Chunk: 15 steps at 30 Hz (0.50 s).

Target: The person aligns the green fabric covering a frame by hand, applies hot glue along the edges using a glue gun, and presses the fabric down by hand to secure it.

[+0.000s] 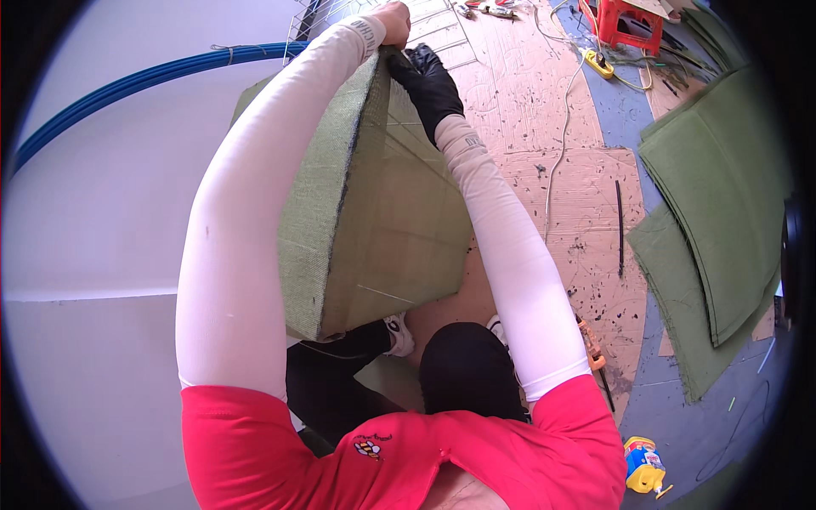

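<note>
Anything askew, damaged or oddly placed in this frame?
The pinkish floor board is scored with cuts and speckled with dark scraps. A pale cord trails loosely across it. The left hand is bare while the right hand wears a black glove, both gripping the tilted green fabric-covered cushion block.

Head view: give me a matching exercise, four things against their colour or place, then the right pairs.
Things:
1. right hand
2. cushion
3. stool
4. hose

Descriptions:
A. blue, curving at upper left
B. red, at the top edge
C. in a black glove
D. green fabric, gripped at its top by both hands

The left hand is bare.

Pairs: 1-C, 2-D, 3-B, 4-A
</note>
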Tool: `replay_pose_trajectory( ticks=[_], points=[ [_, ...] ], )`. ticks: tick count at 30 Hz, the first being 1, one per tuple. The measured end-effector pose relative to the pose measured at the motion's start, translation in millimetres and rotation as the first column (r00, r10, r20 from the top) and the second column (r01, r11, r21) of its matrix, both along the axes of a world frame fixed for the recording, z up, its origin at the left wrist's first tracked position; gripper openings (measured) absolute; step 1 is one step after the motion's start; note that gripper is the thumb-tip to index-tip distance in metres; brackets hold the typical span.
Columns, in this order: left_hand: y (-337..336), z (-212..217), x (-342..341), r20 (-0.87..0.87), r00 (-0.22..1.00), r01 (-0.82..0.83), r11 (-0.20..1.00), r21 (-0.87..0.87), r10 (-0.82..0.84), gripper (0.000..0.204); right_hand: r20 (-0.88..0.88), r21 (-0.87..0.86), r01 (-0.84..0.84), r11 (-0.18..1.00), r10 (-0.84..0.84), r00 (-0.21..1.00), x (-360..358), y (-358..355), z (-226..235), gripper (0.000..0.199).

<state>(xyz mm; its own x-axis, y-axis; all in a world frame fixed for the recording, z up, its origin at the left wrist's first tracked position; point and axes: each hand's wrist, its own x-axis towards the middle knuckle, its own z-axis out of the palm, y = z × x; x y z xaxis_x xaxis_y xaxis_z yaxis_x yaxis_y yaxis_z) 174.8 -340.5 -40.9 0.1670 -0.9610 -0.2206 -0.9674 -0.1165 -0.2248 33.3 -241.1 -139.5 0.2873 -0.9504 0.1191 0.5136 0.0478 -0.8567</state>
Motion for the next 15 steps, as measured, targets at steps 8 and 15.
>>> replay_pose_trajectory(
  ticks=[8, 15],
  points=[
    [-17, 1, 72, -0.077, 0.988, -0.125, 0.987, 0.104, 0.133, 0.033, 0.043, -0.558, 0.290, 0.777, -0.322, 0.946, -75, 118, 51, 0.038],
    [37, -8, 137, -0.095, 0.995, 0.010, 0.999, 0.035, -0.007, 0.036, -0.178, -0.660, 0.060, 0.749, -0.234, 0.956, -90, 149, -11, 0.057]
  ],
)
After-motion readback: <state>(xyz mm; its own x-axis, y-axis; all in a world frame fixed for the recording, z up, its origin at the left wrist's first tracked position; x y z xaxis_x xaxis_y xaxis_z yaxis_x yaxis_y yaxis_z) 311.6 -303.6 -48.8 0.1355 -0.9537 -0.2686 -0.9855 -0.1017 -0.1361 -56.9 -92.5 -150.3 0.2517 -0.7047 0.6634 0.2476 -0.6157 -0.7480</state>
